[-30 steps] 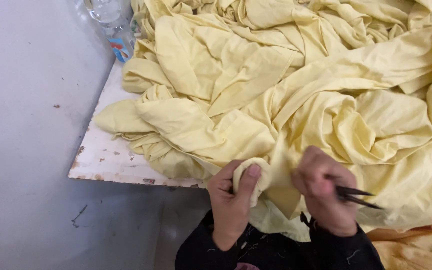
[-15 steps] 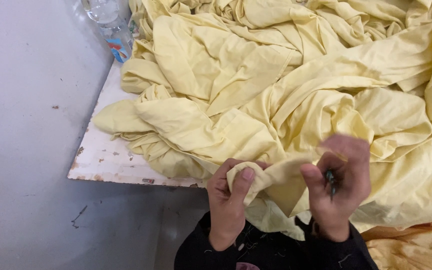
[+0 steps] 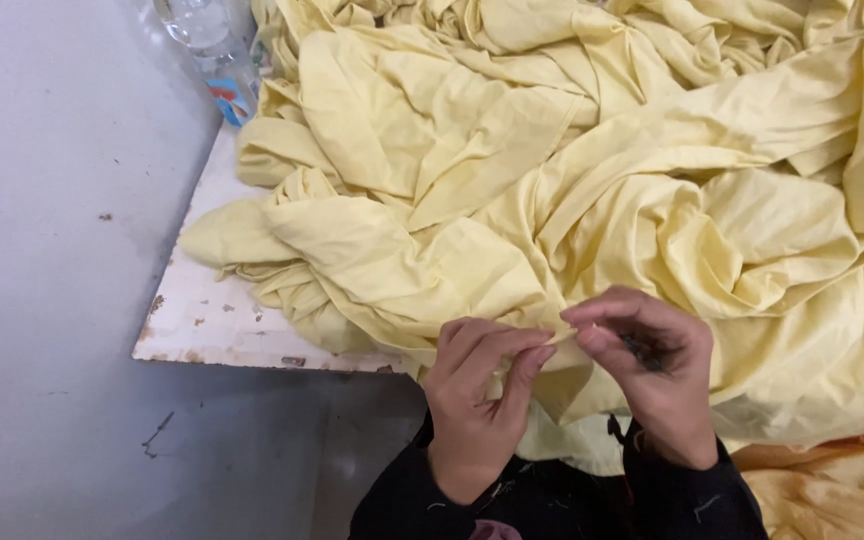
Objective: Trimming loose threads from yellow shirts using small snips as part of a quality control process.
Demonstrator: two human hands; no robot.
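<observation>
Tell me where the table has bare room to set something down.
Only the white table's near-left corner is bare, bordered by the yellow cloth and the table edge. A thinner strip runs back toward the plastic bottle. Elsewhere cloth covers everything; both hands pinch it at the front.

Both hands (image 3: 562,385) on yellow cloth (image 3: 592,190)

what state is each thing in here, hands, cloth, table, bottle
left hand: fingers pinching a fold of the yellow cloth
right hand: pinching the same fold, a small dark tool tucked in the palm
yellow cloth: heaped and crumpled, hanging over the table edge
white table: paint chipped along the edge
plastic bottle: upright, partly cut off by the frame
</observation>
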